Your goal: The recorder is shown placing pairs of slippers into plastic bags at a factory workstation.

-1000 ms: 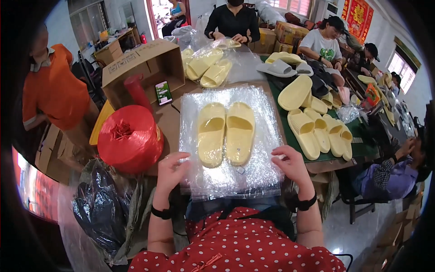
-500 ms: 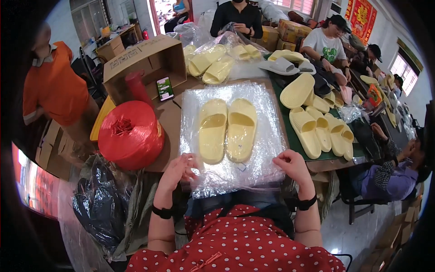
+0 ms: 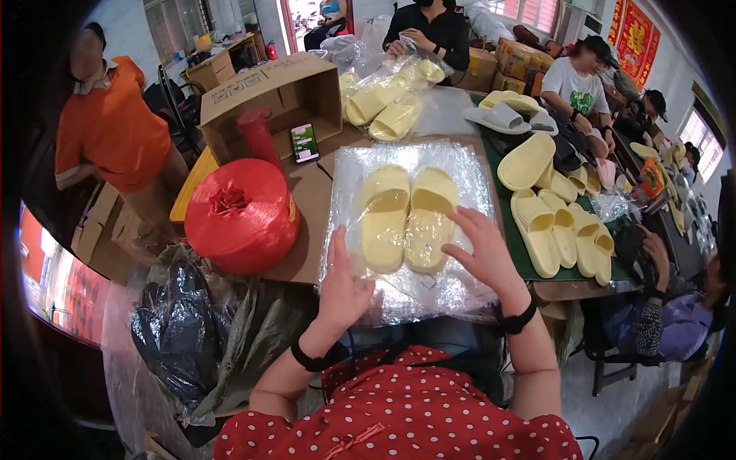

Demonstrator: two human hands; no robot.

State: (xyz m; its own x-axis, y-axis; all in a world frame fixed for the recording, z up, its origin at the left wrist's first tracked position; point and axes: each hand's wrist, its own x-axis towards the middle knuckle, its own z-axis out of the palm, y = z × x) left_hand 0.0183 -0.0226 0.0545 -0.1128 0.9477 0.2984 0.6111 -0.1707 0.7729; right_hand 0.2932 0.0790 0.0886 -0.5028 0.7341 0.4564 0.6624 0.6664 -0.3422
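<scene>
A pair of pale yellow slippers, the left slipper (image 3: pixel 385 218) and the right slipper (image 3: pixel 429 222), lies side by side inside a clear plastic bag (image 3: pixel 475 180) on a stack of similar bags. My left hand (image 3: pixel 343 285) is at the near left edge of the bag, fingers stretched forward and thumb apart. My right hand (image 3: pixel 484 251) reaches over the bag's right side, fingers spread, fingertips at the right slipper's edge. Neither hand grips anything.
Left of the bags are a big red twine roll (image 3: pixel 239 218), a red cup (image 3: pixel 259 136), a phone (image 3: pixel 304 143) and an open cardboard box (image 3: pixel 268 96). Bagged slippers (image 3: pixel 395 119) lie beyond; several loose yellow slippers (image 3: pixel 534 230) stand to the right. Co-workers sit around.
My hands have moved from the bag's near edge onto it: the left hand has flattened, and the right has opened from a pinch and reached forward to the right slipper. The view has shifted slightly.
</scene>
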